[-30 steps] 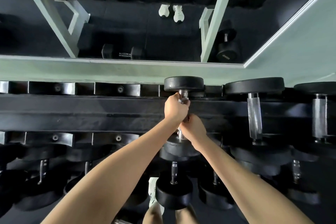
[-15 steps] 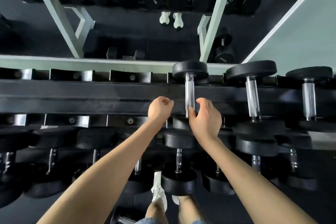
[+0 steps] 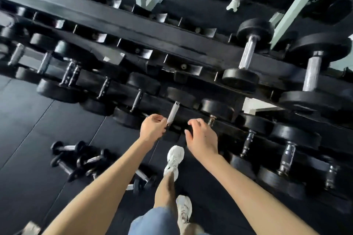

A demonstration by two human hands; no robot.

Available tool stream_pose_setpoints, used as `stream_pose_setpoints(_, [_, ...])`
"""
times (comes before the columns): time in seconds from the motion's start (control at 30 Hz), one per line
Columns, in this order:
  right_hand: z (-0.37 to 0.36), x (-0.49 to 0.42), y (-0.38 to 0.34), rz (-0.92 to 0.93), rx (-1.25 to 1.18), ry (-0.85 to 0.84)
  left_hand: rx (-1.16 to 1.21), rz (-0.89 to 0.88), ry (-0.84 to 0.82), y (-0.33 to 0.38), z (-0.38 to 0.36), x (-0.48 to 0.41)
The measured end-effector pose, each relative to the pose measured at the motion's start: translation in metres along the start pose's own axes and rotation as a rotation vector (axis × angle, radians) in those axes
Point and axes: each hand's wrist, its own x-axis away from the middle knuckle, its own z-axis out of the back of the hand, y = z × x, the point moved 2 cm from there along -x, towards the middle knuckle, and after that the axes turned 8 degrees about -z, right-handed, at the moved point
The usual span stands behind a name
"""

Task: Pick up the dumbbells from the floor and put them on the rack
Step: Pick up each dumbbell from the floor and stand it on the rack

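Observation:
Several small black dumbbells (image 3: 76, 158) with chrome handles lie in a loose pile on the dark floor at lower left, and one more dumbbell (image 3: 142, 179) shows beside my left forearm. The black tiered rack (image 3: 133, 30) crosses the view diagonally. A round-headed dumbbell (image 3: 247, 54) rests on its top tier at the right. My left hand (image 3: 152, 128) hangs loosely curled and holds nothing, close to a chrome handle of a lower-tier dumbbell (image 3: 172, 112). My right hand (image 3: 202, 137) is spread and holds nothing, in front of the lower tiers.
A larger dumbbell (image 3: 313, 70) sits on the top tier at far right, and many more fill the lower tiers. Several top-tier cradles to the left hold nothing. My white shoes (image 3: 173, 160) stand on the floor mat by the rack. A mirror behind shows pale green frame posts (image 3: 298, 5).
Both hands have come off the top-tier dumbbell and dropped lower, away from it. The view has swung down and left, bringing the floor pile into sight.

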Motion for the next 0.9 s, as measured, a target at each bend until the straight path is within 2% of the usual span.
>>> stream_pose_setpoints(0.23, [-0.106,0.101,-0.024,0.104,0.103,-0.380,0.106,0.247,0.174,-0.160,0.069,0.103])
stream_pose_setpoints(0.4, [-0.170,0.139,-0.032,0.130,0.209,-0.541,0.144,0.429,0.271,-0.245,0.095,0.150])
stream_pose_setpoints(0.57, [-0.232,0.147,-0.041,0.133,0.316,-0.644,0.198,0.559,0.339,-0.313,0.107,0.160])
stream_pose_setpoints(0.73, [-0.306,0.133,-0.051,0.037,0.370,-0.708,0.241,0.571,0.328,-0.371,0.115,0.129])
stream_pose_setpoints(0.9, [-0.393,0.111,-0.056,-0.205,0.277,-0.718,0.258,0.562,0.220,-0.437,0.115,0.069])
